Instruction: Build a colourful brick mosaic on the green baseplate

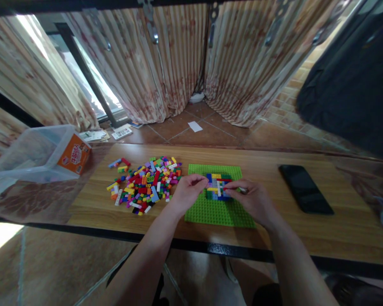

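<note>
A bright green baseplate [210,210] lies on the wooden table in front of me. A small multicoloured brick build [217,187] stands near its middle. My left hand [188,193] rests on the plate's left edge with fingers curled in a pinch at the build's left side. My right hand [253,199] is curled against the build's right side, fingertips pressed on its bricks. Whether either hand holds a loose brick is hidden. A heap of loose coloured bricks [145,182] lies just left of my left hand.
A clear plastic tub [35,153] with an orange label lies tipped at the table's far left. A black phone [304,189] lies flat to the right. Beyond the table are tiled floor, striped curtains and papers. A dark cloth hangs at upper right.
</note>
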The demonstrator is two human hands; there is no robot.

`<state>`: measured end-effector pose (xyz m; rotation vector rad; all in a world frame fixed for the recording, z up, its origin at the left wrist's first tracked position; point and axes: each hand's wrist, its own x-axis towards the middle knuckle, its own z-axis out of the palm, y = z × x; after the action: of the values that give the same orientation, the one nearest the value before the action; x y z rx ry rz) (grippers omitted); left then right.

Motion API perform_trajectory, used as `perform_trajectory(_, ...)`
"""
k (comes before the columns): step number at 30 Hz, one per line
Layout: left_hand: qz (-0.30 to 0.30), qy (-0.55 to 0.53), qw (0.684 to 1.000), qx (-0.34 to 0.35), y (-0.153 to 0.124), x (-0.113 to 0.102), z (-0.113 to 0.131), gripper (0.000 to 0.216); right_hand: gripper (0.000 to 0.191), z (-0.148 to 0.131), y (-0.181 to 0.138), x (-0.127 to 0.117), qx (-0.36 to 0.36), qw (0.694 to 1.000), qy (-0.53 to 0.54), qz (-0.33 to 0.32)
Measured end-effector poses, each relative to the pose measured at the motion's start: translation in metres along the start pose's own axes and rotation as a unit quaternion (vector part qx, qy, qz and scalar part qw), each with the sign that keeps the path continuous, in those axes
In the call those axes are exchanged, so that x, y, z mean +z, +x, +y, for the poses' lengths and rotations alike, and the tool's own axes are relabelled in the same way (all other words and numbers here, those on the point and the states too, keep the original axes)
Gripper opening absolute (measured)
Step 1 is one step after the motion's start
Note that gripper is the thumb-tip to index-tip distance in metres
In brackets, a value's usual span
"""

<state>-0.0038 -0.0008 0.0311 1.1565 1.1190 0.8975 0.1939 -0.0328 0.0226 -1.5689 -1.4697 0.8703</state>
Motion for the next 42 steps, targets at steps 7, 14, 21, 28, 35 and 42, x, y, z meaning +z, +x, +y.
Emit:
perform_trajectory(7, -0.017, 0.040, 0.999, -0.005, 0.000, -0.001, 0.000, 0.016, 0.014, 0.001, 0.000, 0.003, -0.003, 0.996, -0.081, -0.028)
perform_trajectory(14, -0.021, 0.047, 0.998, 0.030, 0.000, -0.002, -0.002, 0.014, 0.015, 0.000, -0.001, 0.006, -0.013, 0.992, -0.125, -0.027)
perform_trajectory(21, -0.026, 0.057, 0.998, 0.031, 0.002, -0.004, -0.006, 0.012, 0.017, 0.000, -0.002, 0.005, -0.026, 0.988, -0.149, -0.021)
perform_trajectory(28, -0.023, 0.074, 0.996, 0.041, 0.003, -0.005, -0.010, 0.012, 0.016, -0.004, -0.001, 0.010, -0.010, 0.986, -0.168, 0.018)
perform_trajectory(35, -0.026, 0.091, 0.994, 0.047, 0.003, -0.005, -0.010, 0.013, 0.021, 0.003, 0.000, 0.007, 0.004, 0.992, -0.129, 0.016)
perform_trajectory(42, -0.025, 0.106, 0.992, 0.060, 0.002, -0.005, -0.011, 0.014, 0.021, 0.004, 0.000, 0.008, 0.006, 0.989, -0.146, 0.029)
